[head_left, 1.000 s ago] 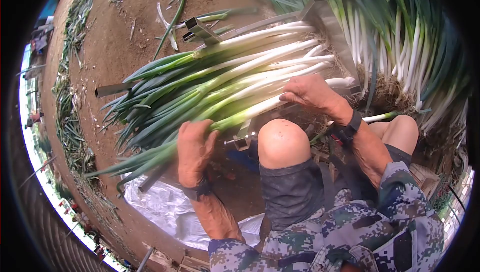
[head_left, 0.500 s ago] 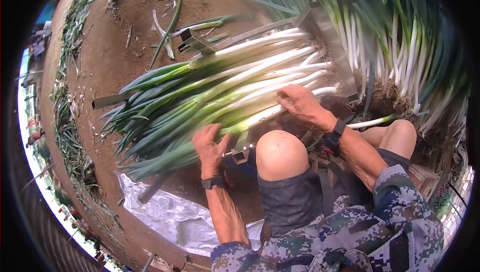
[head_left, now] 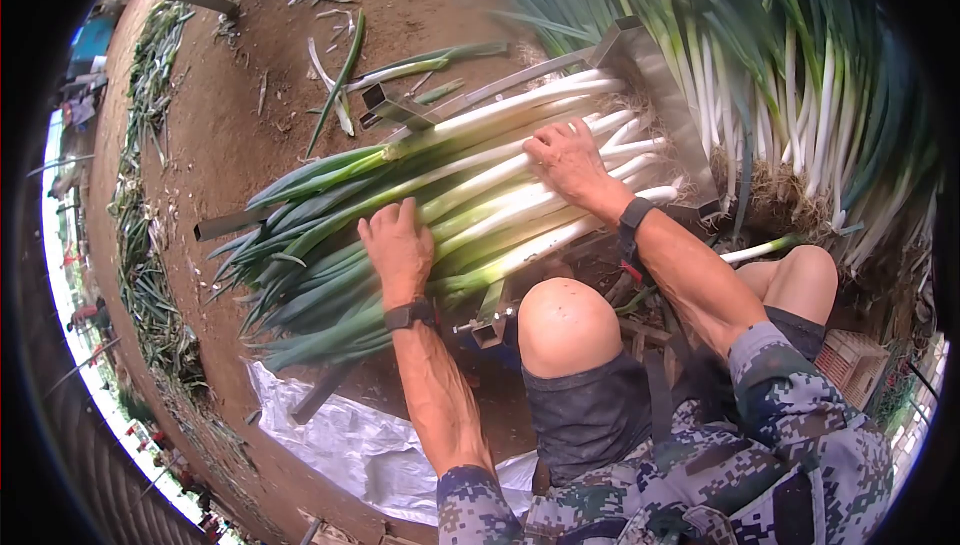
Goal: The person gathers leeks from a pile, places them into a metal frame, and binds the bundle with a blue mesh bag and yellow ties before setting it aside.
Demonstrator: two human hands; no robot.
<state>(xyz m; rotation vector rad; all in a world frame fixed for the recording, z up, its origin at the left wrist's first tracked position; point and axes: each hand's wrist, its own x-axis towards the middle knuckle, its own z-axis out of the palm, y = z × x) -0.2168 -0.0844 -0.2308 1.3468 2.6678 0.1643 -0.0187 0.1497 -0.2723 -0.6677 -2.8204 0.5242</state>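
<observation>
A bundle of long green onions (head_left: 470, 200) lies in a metal frame (head_left: 680, 125), leaves to the left and white stalks and roots to the right. My left hand (head_left: 400, 250) rests on the green leaves, its fingers bent over them. Farther right, my right hand (head_left: 568, 157) lies across the white stalks, fingers curled down onto them. The fingertips of both hands are partly hidden, so whether either one grips a stalk does not show.
A large heap of green onions (head_left: 800, 95) stands at the upper right. Loose leaves (head_left: 348, 70) lie on the soil beyond the frame. Silvery sheeting (head_left: 370, 445) is spread below left. A crate (head_left: 852, 370) sits right of my knees.
Both hands have moved up and away from the bundle's near edge onto its middle, the right one also leftward. The view has shifted slightly.
</observation>
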